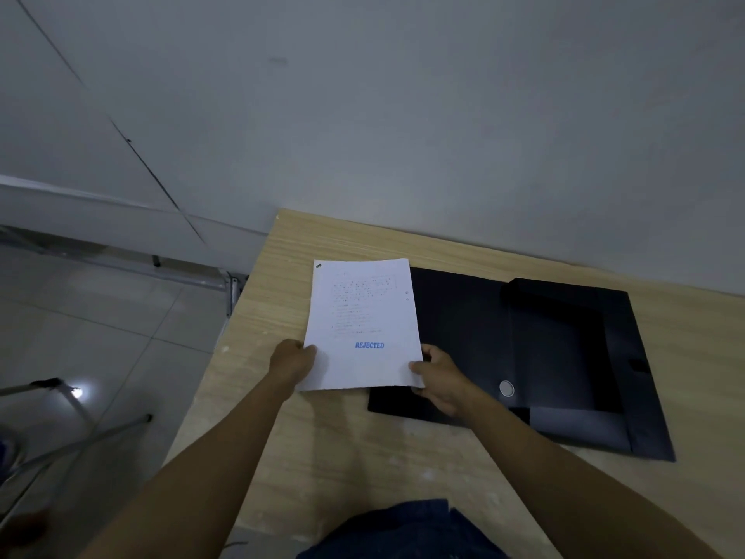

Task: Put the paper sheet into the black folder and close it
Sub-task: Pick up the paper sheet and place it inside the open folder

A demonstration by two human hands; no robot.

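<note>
A white paper sheet (pixel 361 324) with printed lines and a blue "REJECTED" stamp is held above the table, its right part overlapping the left edge of the black folder (pixel 536 357). The folder lies open and flat on the wooden table (pixel 282 300), with its flaps spread to the right and a round silver button (pixel 506 388) near its front. My left hand (pixel 292 361) pinches the sheet's lower left edge. My right hand (pixel 437 377) grips the lower right corner, over the folder's left panel.
A grey wall runs right behind the table's far edge. To the left the table ends and tiled floor (pixel 100 336) drops away, with metal chair legs (pixel 80 441) and a metal frame (pixel 229 288) there. My blue-clothed lap (pixel 403 530) is at the near edge.
</note>
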